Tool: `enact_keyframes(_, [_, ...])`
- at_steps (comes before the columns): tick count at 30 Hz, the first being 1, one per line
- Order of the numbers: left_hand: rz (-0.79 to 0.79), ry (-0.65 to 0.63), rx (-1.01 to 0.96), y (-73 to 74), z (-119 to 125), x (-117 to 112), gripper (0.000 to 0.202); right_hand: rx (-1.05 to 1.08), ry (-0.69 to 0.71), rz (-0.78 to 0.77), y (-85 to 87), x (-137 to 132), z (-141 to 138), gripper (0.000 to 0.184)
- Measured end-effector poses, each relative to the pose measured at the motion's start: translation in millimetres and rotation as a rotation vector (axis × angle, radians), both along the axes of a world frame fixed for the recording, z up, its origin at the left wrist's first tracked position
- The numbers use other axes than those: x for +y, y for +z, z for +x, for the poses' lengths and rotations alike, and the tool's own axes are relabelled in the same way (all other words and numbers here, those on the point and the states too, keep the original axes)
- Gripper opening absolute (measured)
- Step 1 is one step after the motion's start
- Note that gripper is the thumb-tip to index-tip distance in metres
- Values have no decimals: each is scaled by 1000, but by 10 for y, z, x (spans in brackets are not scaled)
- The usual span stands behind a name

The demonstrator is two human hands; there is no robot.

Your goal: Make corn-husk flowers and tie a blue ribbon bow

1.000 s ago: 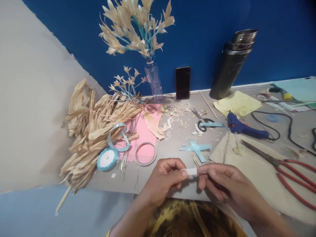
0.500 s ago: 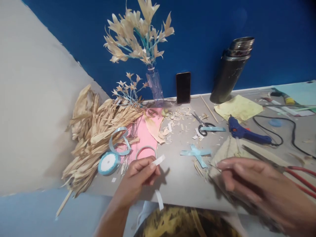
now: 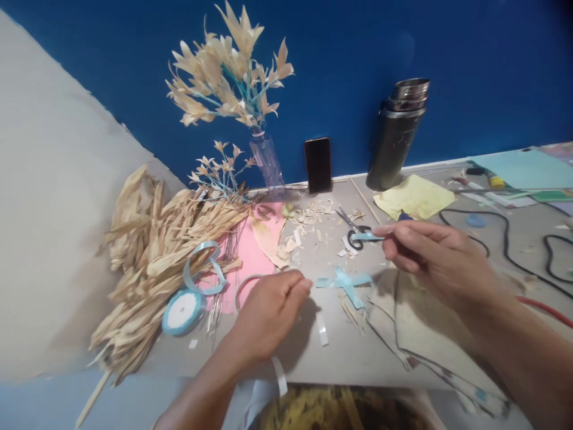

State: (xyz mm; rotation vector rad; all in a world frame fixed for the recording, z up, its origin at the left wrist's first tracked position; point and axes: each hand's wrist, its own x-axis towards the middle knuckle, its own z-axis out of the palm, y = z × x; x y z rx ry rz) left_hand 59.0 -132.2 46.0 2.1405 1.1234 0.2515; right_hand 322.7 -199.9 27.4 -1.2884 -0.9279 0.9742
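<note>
My left hand (image 3: 275, 310) is over the front of the table with its fingers pressed together; what they hold, if anything, is hidden. Just below its fingertips is a short white strip (image 3: 322, 328). My right hand (image 3: 434, 254) pinches the end of a light blue ribbon strip (image 3: 364, 236), which lies across the black handles of small scissors (image 3: 351, 224). Between my hands, crossed light blue ribbon pieces (image 3: 344, 279) lie on the table. Beside my left hand are a ribbon spool (image 3: 182, 312) and a loose ribbon curl (image 3: 215, 285).
Dried husks (image 3: 147, 251) are piled at the left beside pink paper (image 3: 257, 239). Husk flowers (image 3: 233, 71) stand in a clear bottle (image 3: 267, 164). A phone (image 3: 318, 165) and a flask (image 3: 396, 140) stand by the wall. A black cord (image 3: 504, 230) runs along the right.
My right hand has moved up and inward onto the ribbon strip by the scissors. My left hand has turned over, and the white strip has left its fingers. The view has shifted right.
</note>
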Motion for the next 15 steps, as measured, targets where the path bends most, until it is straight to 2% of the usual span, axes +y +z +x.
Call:
enact_keyframes(3, [27,-144,138,41,143,-6,36,183,-117,27,-74,48,-25,30])
enact_keyframes(6, [95,-186,240,151,277,46,29,324,-260,57,-107,75,-44,27])
enact_keyframes(9, [91,-222,287,249,424,156,26,412,-348,101,-105,89,-42,24])
enact_keyframes(11, [77,-230,295,252,531,252,26,426,-377,120,-107,99,-24,22])
enact_keyframes(15, [120,-188,278,151,663,422,26,408,-423,160,-139,120,36,19])
